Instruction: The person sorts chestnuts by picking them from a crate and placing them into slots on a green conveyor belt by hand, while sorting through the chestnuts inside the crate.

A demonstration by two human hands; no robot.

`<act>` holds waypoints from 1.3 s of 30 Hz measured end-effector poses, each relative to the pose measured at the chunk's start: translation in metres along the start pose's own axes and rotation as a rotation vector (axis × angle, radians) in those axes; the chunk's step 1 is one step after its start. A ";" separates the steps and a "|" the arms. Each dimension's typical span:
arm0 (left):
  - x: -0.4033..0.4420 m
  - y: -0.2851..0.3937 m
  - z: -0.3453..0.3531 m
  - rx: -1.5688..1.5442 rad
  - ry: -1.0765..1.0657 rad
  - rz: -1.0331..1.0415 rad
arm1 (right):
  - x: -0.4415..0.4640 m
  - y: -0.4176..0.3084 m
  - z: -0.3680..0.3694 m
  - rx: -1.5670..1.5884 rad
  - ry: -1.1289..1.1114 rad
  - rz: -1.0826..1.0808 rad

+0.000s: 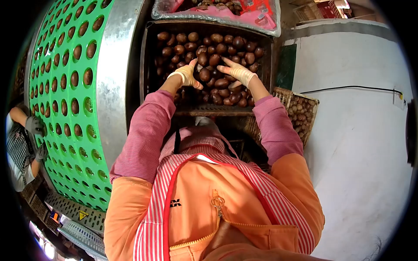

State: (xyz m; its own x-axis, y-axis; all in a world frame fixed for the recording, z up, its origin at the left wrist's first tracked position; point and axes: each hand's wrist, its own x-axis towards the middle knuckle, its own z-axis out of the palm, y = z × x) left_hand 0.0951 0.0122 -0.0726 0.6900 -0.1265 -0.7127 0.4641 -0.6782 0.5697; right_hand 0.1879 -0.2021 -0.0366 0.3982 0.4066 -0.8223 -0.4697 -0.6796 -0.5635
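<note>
A dark crate (149, 65) in front of me is full of glossy dark brown eggs (216, 82). Over the pile, my left hand (186, 75) has its thumb and fingers apart beside several eggs. Facing it, my right hand (238, 73) reaches in from the other side, fingers spread and touching the eggs. Pale yellowish wraps cover parts of both hands. A few eggs lie in the gap between the hands; whether any rests in a palm is hidden.
On the left, a green conveyor (82, 114) has egg-shaped holes, many holding brown eggs, beside a metal guard (116, 56). Across it, a co-worker's gloved hands (37, 126) touch the conveyor. A plastic-lined box (216, 24) stands behind the crate; a basket (314, 114) sits at right.
</note>
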 end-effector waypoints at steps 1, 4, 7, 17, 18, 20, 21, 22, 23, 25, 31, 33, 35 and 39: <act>0.002 -0.003 -0.001 -0.033 -0.013 0.008 | 0.004 0.003 0.001 0.091 -0.026 -0.001; 0.011 -0.023 0.008 -0.211 -0.025 0.006 | 0.006 0.005 0.026 0.385 -0.123 0.082; 0.024 -0.054 0.036 -0.552 0.053 0.197 | 0.027 0.008 0.053 0.396 -0.109 0.069; -0.006 -0.055 0.029 -0.361 0.292 0.255 | 0.009 0.008 0.091 0.942 -0.245 0.239; -0.021 -0.047 0.022 -0.433 0.283 0.296 | 0.001 0.003 0.097 1.001 -0.237 0.228; -0.038 -0.037 0.014 -0.424 0.318 0.289 | 0.007 0.009 0.097 0.815 -0.317 0.037; -0.019 -0.049 0.024 -0.362 0.416 0.368 | 0.000 -0.002 0.098 0.858 -0.305 0.117; -0.022 -0.044 0.020 -0.334 0.437 0.404 | -0.007 -0.008 0.099 0.812 -0.262 0.083; -0.033 -0.034 0.014 -0.292 0.488 0.349 | -0.014 -0.013 0.099 0.770 -0.218 0.046; -0.064 -0.011 -0.003 -0.301 0.527 0.387 | -0.018 -0.027 0.090 0.734 -0.276 0.012; -0.173 -0.018 -0.024 -0.479 0.898 0.437 | -0.072 -0.107 0.142 0.460 -0.391 -0.222; -0.215 -0.050 -0.017 -0.517 1.072 0.400 | -0.069 -0.123 0.186 0.430 -0.537 -0.282; -0.269 -0.084 -0.001 -0.563 1.219 0.282 | -0.086 -0.147 0.250 0.193 -0.633 -0.376; -0.348 -0.168 0.057 -0.716 1.505 0.061 | -0.091 -0.153 0.379 -0.128 -0.858 -0.327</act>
State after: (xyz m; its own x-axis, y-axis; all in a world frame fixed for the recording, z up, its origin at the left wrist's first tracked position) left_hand -0.2547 0.1290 0.0566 0.4006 0.9129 0.0781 0.2688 -0.1986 0.9425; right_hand -0.0752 0.0964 0.0945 -0.2482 0.8681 -0.4299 -0.3254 -0.4927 -0.8070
